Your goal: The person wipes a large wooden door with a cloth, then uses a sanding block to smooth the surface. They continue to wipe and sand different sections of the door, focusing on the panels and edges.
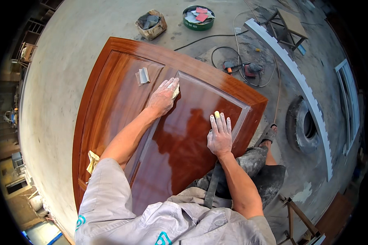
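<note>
A reddish-brown wooden door (106,94) with recessed panels lies before me, partly coated in whitish dust. Near the top corner of its right panel, my left hand (163,97) presses a folded pale-yellow piece (176,91), cloth or sandpaper, against the moulding. My right hand (220,136) rests palm down on that panel with fingers stretched out, holding nothing; one fingertip wears a yellow wrap (217,114). Both hands are dusty. Beneath them, a dark glossy patch (188,141) stands out from the hazy film. A folded grey sheet (144,76) lies on the left panel.
Yellowish crumpled material (93,160) sits at the door's left edge. Beyond the door are a worn box (151,25) and a green tub (198,27) of scraps. Cords run to a power tool (251,70). To the right are a tyre (296,126), a notched white strip (298,75) and a stool (291,23).
</note>
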`<action>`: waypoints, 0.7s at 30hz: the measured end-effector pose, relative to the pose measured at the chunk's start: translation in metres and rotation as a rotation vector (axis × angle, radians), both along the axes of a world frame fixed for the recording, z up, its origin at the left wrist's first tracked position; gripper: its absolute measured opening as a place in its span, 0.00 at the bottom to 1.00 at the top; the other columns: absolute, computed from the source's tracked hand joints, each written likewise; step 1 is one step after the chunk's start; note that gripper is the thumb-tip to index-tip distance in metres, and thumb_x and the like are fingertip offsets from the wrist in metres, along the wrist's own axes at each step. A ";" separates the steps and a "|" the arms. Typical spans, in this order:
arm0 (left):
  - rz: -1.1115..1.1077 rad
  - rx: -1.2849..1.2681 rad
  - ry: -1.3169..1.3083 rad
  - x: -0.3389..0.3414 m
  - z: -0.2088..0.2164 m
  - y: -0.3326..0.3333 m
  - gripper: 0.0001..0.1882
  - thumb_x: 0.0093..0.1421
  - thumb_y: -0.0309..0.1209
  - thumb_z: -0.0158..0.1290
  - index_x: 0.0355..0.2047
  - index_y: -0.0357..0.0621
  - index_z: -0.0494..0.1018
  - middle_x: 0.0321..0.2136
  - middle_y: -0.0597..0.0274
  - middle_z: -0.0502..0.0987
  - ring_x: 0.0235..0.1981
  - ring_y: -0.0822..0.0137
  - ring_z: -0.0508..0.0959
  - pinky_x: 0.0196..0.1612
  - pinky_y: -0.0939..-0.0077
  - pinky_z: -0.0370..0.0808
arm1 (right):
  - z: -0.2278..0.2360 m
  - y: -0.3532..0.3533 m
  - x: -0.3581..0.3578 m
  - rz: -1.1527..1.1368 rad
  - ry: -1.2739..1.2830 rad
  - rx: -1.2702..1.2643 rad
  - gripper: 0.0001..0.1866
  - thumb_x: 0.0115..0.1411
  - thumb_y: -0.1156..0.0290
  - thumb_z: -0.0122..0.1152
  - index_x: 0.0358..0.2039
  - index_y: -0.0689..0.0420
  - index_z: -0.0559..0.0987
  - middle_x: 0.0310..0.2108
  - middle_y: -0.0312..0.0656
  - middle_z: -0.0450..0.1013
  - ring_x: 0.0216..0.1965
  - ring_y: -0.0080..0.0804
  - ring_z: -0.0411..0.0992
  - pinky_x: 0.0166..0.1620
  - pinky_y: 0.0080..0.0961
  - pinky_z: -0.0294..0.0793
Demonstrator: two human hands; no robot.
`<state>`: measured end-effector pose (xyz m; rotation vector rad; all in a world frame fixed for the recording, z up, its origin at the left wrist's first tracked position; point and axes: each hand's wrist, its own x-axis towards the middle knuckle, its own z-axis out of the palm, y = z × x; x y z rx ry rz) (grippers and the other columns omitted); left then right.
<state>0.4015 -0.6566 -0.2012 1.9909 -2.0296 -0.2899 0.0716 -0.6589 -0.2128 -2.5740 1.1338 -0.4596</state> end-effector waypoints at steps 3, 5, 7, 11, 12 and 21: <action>0.008 0.003 0.020 0.000 0.001 0.024 0.37 0.63 0.19 0.48 0.74 0.32 0.57 0.68 0.41 0.69 0.73 0.44 0.64 0.76 0.53 0.59 | 0.003 -0.002 0.001 -0.003 0.005 -0.003 0.38 0.57 0.71 0.60 0.71 0.57 0.69 0.74 0.51 0.62 0.76 0.49 0.57 0.78 0.53 0.50; 0.014 -0.032 -0.026 0.007 0.004 -0.002 0.36 0.63 0.20 0.48 0.73 0.33 0.58 0.66 0.39 0.71 0.71 0.42 0.65 0.76 0.53 0.59 | 0.003 -0.001 0.004 0.005 0.000 -0.005 0.38 0.57 0.71 0.60 0.71 0.57 0.69 0.73 0.51 0.63 0.76 0.49 0.57 0.78 0.53 0.50; 0.016 0.016 -0.103 0.013 0.012 -0.032 0.36 0.64 0.20 0.48 0.73 0.32 0.58 0.65 0.38 0.71 0.71 0.41 0.66 0.75 0.52 0.59 | 0.005 -0.002 0.009 0.009 -0.020 -0.006 0.39 0.57 0.71 0.60 0.71 0.57 0.69 0.74 0.51 0.63 0.76 0.49 0.57 0.78 0.53 0.50; 0.052 -0.014 -0.013 -0.010 0.006 0.004 0.32 0.69 0.25 0.50 0.73 0.38 0.61 0.66 0.42 0.72 0.72 0.41 0.65 0.75 0.49 0.59 | 0.002 -0.001 -0.004 -0.005 0.017 0.008 0.39 0.58 0.71 0.60 0.72 0.57 0.68 0.74 0.51 0.62 0.77 0.49 0.56 0.78 0.54 0.50; 0.048 -0.018 -0.019 -0.010 0.003 0.017 0.32 0.69 0.26 0.50 0.73 0.39 0.61 0.66 0.44 0.72 0.72 0.42 0.64 0.75 0.48 0.59 | 0.004 0.000 -0.001 0.000 0.021 0.012 0.39 0.58 0.71 0.60 0.72 0.57 0.68 0.74 0.51 0.62 0.77 0.49 0.56 0.78 0.54 0.50; 0.124 -0.095 0.053 -0.020 -0.014 0.024 0.30 0.71 0.27 0.50 0.73 0.35 0.60 0.66 0.46 0.73 0.73 0.38 0.62 0.76 0.44 0.53 | 0.002 -0.008 0.000 -0.012 0.002 -0.001 0.38 0.58 0.71 0.59 0.71 0.57 0.69 0.74 0.50 0.62 0.76 0.49 0.57 0.78 0.53 0.50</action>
